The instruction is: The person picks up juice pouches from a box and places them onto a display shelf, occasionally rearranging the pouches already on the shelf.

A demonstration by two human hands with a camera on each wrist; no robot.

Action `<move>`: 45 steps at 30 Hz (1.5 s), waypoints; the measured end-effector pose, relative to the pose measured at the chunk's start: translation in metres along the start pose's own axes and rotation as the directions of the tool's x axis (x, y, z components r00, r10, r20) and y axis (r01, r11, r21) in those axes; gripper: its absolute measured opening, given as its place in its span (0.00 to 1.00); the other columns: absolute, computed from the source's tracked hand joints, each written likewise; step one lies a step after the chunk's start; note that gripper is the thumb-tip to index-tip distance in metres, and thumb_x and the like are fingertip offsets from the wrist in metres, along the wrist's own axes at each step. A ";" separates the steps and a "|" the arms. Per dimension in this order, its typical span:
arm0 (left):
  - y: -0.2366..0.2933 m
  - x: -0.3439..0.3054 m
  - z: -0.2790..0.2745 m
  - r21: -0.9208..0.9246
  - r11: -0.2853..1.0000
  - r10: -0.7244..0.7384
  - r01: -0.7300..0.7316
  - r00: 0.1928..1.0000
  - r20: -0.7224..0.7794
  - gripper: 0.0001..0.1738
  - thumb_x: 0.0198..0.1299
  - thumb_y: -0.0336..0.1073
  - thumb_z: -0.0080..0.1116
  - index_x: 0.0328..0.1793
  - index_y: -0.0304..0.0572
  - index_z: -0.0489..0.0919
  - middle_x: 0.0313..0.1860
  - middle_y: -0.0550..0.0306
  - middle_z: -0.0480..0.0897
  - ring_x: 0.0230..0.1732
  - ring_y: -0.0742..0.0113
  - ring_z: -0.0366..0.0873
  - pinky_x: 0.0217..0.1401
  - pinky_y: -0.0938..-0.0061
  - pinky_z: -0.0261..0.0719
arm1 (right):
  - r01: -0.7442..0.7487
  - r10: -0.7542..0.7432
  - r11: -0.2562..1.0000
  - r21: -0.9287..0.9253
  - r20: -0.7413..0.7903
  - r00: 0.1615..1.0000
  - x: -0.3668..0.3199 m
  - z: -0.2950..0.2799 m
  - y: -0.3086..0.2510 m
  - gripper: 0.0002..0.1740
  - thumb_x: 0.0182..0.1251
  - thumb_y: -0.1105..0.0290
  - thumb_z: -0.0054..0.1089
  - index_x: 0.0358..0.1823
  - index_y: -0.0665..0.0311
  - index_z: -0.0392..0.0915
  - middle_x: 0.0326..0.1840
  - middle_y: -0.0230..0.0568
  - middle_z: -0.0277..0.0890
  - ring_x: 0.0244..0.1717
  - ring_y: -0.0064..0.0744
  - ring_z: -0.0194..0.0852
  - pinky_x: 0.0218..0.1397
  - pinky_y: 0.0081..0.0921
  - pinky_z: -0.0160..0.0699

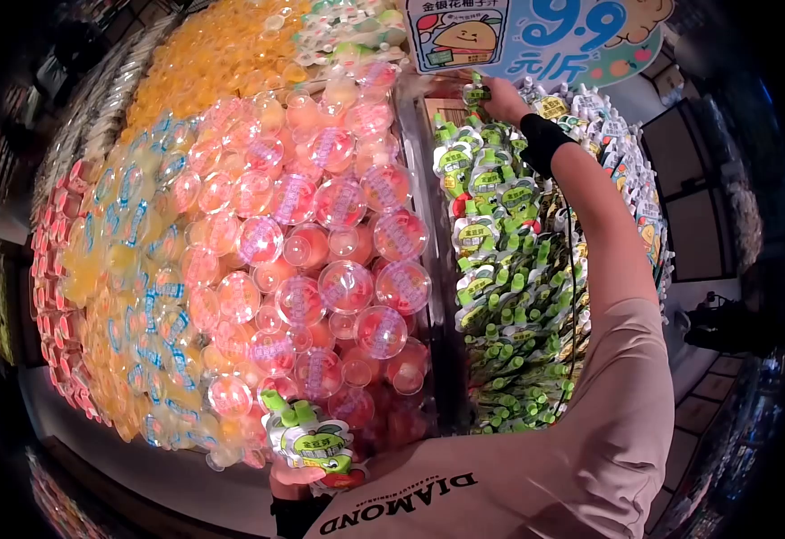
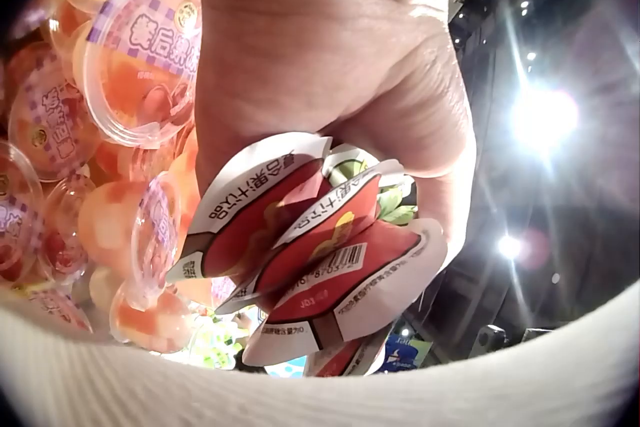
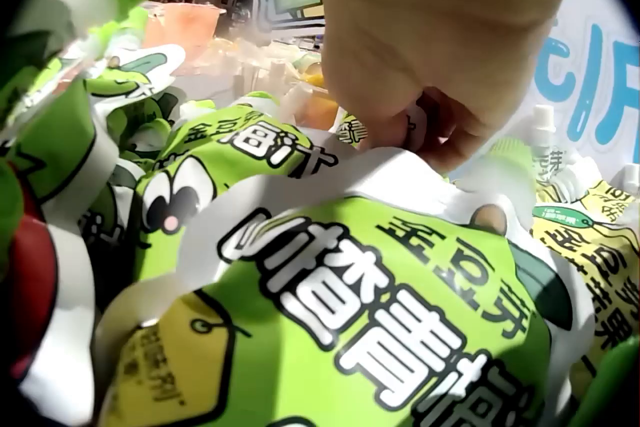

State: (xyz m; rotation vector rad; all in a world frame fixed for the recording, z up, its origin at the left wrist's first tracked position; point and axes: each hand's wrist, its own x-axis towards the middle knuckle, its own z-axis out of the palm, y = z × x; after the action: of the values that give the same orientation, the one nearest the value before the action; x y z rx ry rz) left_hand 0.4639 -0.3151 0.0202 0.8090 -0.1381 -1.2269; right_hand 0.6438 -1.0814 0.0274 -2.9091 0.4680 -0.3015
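At the lower middle of the head view, my left hand (image 1: 292, 473) grips several green-capped juice pouches (image 1: 313, 443) in a bunch. Their red-and-white lower ends (image 2: 335, 272) fan out below the palm in the left wrist view. My right arm stretches to the far end of a heap of similar green pouches (image 1: 496, 193). There my right hand (image 1: 504, 101) pinches a green juice pouch (image 1: 476, 93) with curled fingers. In the right wrist view, a large green pouch (image 3: 370, 297) in front hides part of what these fingers hold.
Clear-lidded pink jelly cups (image 1: 346, 286) fill the display to the left, beside a dark divider (image 1: 446, 377). Yellow cups with blue labels (image 1: 145, 314) lie farther left. A price sign (image 1: 545, 40) hangs over the right hand. White-capped pouches (image 1: 604, 126) stand at right.
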 end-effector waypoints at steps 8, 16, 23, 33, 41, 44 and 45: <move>0.017 0.020 0.030 -0.040 0.999 0.007 -0.004 0.997 0.080 0.41 0.50 0.27 0.63 0.72 0.27 0.62 0.62 0.39 0.77 0.61 0.44 0.78 0.63 0.55 0.77 | 0.042 -0.030 0.999 -0.021 0.401 0.915 0.004 -0.001 -0.002 0.24 0.53 0.75 0.56 0.54 0.73 0.73 0.53 0.65 0.77 0.57 0.60 0.75 0.59 0.44 0.73; 0.024 0.019 0.051 -0.048 0.994 0.093 -0.100 0.988 -0.123 0.47 0.46 0.20 0.69 0.75 0.33 0.62 0.62 0.48 0.78 0.62 0.56 0.78 0.64 0.63 0.76 | 0.040 0.156 0.958 -0.283 0.634 0.757 -0.009 -0.008 0.001 0.24 0.54 0.68 0.50 0.51 0.72 0.78 0.53 0.61 0.80 0.55 0.56 0.80 0.54 0.46 0.77; 0.031 0.022 0.063 -0.030 0.995 0.083 -0.092 0.971 -0.225 0.41 0.43 0.27 0.68 0.68 0.30 0.68 0.56 0.41 0.81 0.54 0.50 0.83 0.58 0.61 0.80 | -0.185 0.153 0.983 0.004 0.545 0.824 -0.014 -0.028 -0.009 0.28 0.53 0.70 0.52 0.58 0.66 0.76 0.44 0.49 0.84 0.42 0.45 0.82 0.43 0.41 0.77; 0.017 0.015 0.044 -0.056 0.998 -0.028 0.015 0.969 -0.247 0.54 0.46 0.21 0.71 0.79 0.38 0.54 0.67 0.48 0.72 0.66 0.56 0.72 0.67 0.62 0.71 | 0.231 0.183 0.895 -0.382 0.786 0.590 0.010 0.018 0.037 0.23 0.58 0.65 0.56 0.54 0.66 0.80 0.50 0.48 0.84 0.45 0.48 0.82 0.47 0.41 0.77; 0.037 0.021 0.066 0.016 0.998 0.058 -0.056 0.955 -0.291 0.41 0.44 0.30 0.71 0.68 0.30 0.68 0.51 0.44 0.83 0.48 0.58 0.83 0.47 0.67 0.82 | -0.158 0.400 0.917 -0.367 0.840 0.367 0.024 0.032 0.036 0.25 0.55 0.55 0.64 0.49 0.65 0.83 0.55 0.52 0.81 0.48 0.47 0.80 0.52 0.43 0.76; 0.022 0.018 0.050 0.022 0.998 0.065 -0.062 0.963 -0.263 0.44 0.44 0.30 0.71 0.70 0.29 0.65 0.55 0.38 0.81 0.55 0.48 0.82 0.56 0.58 0.82 | 0.430 -0.075 0.849 -0.306 0.736 0.673 0.008 0.012 0.030 0.23 0.59 0.62 0.57 0.53 0.69 0.80 0.40 0.43 0.84 0.40 0.39 0.82 0.44 0.41 0.78; 0.017 0.018 0.047 -0.002 0.996 0.081 -0.084 0.963 -0.257 0.44 0.44 0.31 0.71 0.70 0.28 0.65 0.56 0.37 0.80 0.54 0.47 0.82 0.57 0.56 0.82 | 0.430 -0.073 0.848 -0.309 0.736 0.674 0.003 0.008 0.028 0.23 0.59 0.62 0.57 0.53 0.69 0.80 0.40 0.43 0.84 0.40 0.39 0.82 0.44 0.41 0.78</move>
State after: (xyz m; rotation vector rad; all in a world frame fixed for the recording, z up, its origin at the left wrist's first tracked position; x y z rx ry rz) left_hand 0.4599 -0.3519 0.0587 0.9348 0.0472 -1.0331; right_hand 0.6406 -1.1078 0.0143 -3.1929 -0.0343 1.0275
